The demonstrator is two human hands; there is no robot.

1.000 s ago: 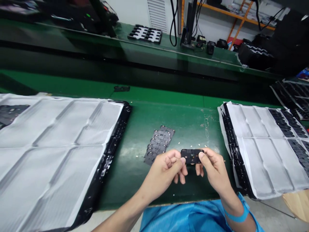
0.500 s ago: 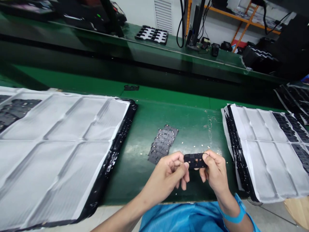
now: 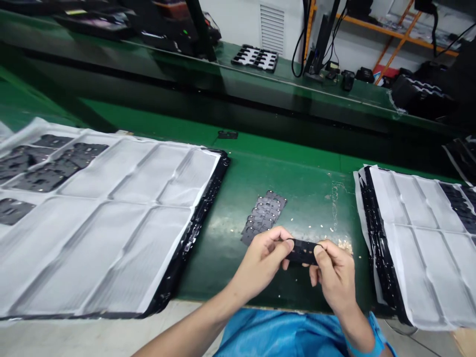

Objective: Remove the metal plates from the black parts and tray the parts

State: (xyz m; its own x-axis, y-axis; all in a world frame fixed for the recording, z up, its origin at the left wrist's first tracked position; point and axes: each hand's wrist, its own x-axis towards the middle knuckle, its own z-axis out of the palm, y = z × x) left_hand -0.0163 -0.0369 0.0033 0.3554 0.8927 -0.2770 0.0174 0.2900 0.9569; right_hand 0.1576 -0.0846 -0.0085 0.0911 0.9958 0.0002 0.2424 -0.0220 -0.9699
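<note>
Left hand and right hand pinch opposite ends of a black plate (held level, seemingly for inspection), just before the fanned plate stack.

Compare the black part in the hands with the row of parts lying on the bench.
The black part is single and held off the bench between left hand and right hand. The row of parts is many overlapping pieces lying flat on the green bench. Both are dark, flat, with holes.
</note>
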